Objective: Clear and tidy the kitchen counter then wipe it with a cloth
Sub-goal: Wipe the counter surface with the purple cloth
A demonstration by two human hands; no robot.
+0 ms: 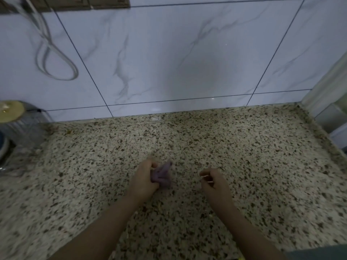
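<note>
Purple cloth (161, 175), bunched up, sits gripped in the left hand (145, 178) low over the speckled granite counter (244, 147). Just beside it, the right hand (214, 182) curls, pinching something thin and pale, too small to identify.

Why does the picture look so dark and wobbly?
Head view: dim, bluish light; a soft shadow on the wall tiles; the wide lens bends the tile lines; the left hand, purple cloth and right hand are slightly blurred.
</note>
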